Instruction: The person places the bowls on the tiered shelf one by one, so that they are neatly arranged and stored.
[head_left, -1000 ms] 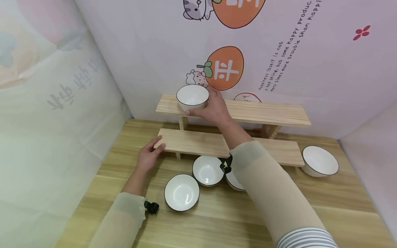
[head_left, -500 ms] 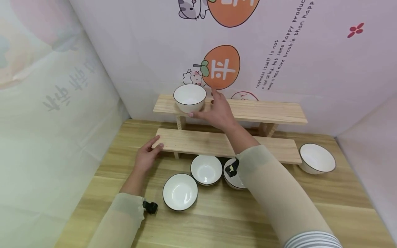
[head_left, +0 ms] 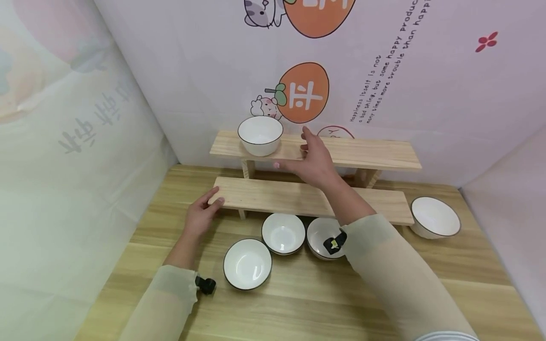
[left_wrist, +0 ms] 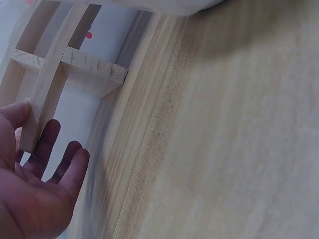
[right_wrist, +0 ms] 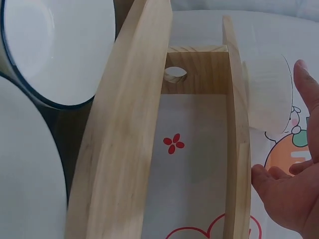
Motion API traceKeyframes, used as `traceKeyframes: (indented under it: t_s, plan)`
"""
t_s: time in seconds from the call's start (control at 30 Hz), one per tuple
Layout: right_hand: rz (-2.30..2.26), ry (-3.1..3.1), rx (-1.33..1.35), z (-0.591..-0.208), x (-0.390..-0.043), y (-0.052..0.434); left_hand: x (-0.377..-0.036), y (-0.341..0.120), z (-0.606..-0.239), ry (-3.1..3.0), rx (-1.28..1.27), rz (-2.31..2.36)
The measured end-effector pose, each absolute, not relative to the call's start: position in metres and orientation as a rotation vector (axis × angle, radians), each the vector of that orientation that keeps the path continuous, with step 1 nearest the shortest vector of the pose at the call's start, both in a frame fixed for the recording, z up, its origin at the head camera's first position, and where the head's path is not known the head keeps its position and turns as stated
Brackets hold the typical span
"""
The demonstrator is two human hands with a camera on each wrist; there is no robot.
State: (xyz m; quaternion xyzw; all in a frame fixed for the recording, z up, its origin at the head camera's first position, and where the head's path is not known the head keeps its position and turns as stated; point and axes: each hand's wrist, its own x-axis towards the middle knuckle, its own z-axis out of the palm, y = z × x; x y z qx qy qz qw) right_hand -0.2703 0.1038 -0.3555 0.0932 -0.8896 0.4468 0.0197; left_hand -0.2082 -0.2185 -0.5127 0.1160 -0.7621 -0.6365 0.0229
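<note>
A white bowl [head_left: 260, 139] with a dark rim stands upright near the left end of the upper board [head_left: 362, 152] of a two-tier wooden shelf. Just right of it is my right hand [head_left: 313, 160], fingers spread and holding nothing; the right wrist view shows a gap between this hand [right_wrist: 294, 184] and the bowl [right_wrist: 269, 94]. My left hand [head_left: 201, 214] grips the left end of the shelf's lower board [head_left: 273, 195]. Seen from the left wrist, the thumb lies on one face of the board and fingers [left_wrist: 47, 147] curl round the other.
In front of the shelf, white bowls stand on the wooden table [head_left: 298, 303]: a front-left bowl [head_left: 247, 264], a middle bowl [head_left: 283, 233] and another bowl [head_left: 317, 234] partly behind my right wrist. A larger bowl [head_left: 435, 218] sits at the shelf's right end. Printed cloth walls [head_left: 204, 71] enclose the table.
My right hand has let go of the bowl and drawn away to the right and slightly down. The bowl stays on the upper board. My left hand keeps its hold.
</note>
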Motion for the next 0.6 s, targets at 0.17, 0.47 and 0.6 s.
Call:
traceKeyframes:
  t_s: [0.17,0.47,0.6]
  plan:
    - [1.38,-2.76,0.319,-0.36,-0.261,0.11,-0.208,-0.219,-0.512,-2.358,0.365,-1.981]
    - [1.388,-2.747,0.342,-0.366,-0.244,0.124,-0.209,-0.218,-0.512,-2.371,0.375,-1.969]
    - [1.366,-2.747,0.341,-0.371,-0.238,0.13,-0.208,-0.218,-0.511,-2.371,0.38,-1.963]
